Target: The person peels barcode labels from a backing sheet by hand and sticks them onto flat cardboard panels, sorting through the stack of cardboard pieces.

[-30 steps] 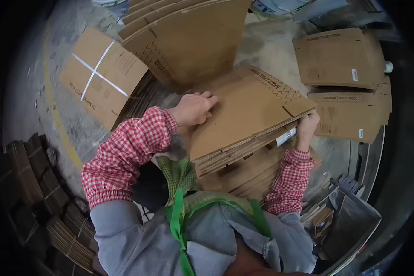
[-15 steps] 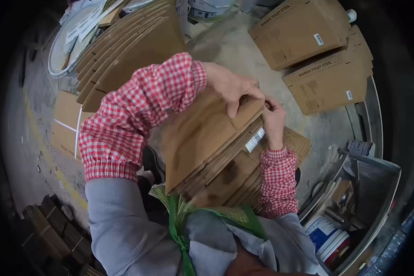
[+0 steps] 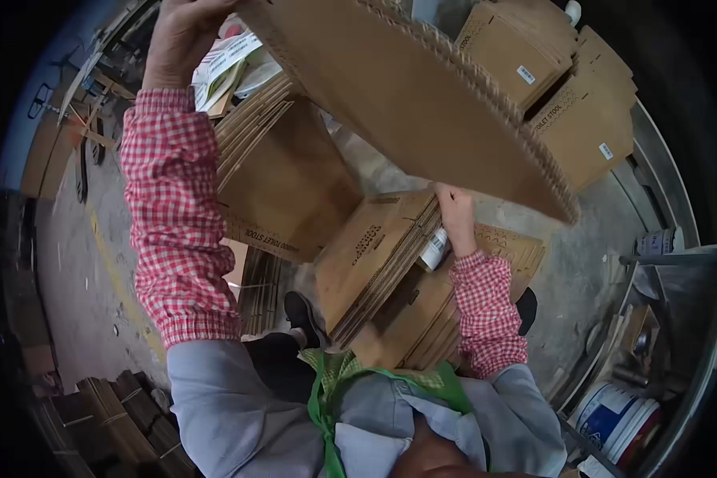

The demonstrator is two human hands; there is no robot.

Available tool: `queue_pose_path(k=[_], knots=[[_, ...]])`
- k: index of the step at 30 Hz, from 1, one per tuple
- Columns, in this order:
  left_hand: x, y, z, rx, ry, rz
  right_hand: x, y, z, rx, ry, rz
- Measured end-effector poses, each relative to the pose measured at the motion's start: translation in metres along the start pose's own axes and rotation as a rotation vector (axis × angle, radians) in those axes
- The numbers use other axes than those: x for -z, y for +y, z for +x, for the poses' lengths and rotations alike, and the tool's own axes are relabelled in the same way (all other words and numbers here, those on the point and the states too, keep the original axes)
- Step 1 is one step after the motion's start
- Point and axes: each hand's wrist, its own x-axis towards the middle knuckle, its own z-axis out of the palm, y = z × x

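Note:
Raised at the upper left, my left hand (image 3: pixel 185 36) grips the edge of a large flat cardboard sheet (image 3: pixel 422 103), which hangs tilted across the top of the view. My right hand (image 3: pixel 456 215) is closed on the upper right corner of a stack of folded cartons (image 3: pixel 374 255) in front of me. A white barcode label (image 3: pixel 435 248) shows beside that hand. Under this stack lie more flat cartons (image 3: pixel 434 307). Left of it, a leaning row of cartons (image 3: pixel 283 171) stands with printed lettering at the bottom.
Printed carton stacks (image 3: pixel 581 111) stand at the upper right. A metal bin (image 3: pixel 697 263) with a white and blue bucket (image 3: pixel 609 414) is at the lower right. Bundled cardboard (image 3: pixel 107 414) lies at the lower left, and a tied bundle (image 3: pixel 256 291) near my shoe (image 3: pixel 299 311).
My left hand has lifted a cardboard sheet off the stack, up and to the left. My right hand stays at the stack's corner. The view has shifted.

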Motion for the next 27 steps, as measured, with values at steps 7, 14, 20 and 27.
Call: queue_pose_path(k=[7,14,20,27], knots=[[0.020,0.031,-0.110,-0.415,0.654,-0.177,0.001,-0.009,-0.003,-0.089,-0.044,0.030],[-0.034,0.005,-0.217,-0.492,0.980,0.142,0.008,0.009,0.003,-0.078,-0.052,0.024],[-0.076,-0.130,-0.337,0.151,1.218,0.232,0.006,-0.006,0.006,-0.023,-0.074,0.022],[-0.016,-0.195,-0.400,0.647,1.126,1.169,-0.015,-0.036,0.019,0.069,-0.053,-0.194]])
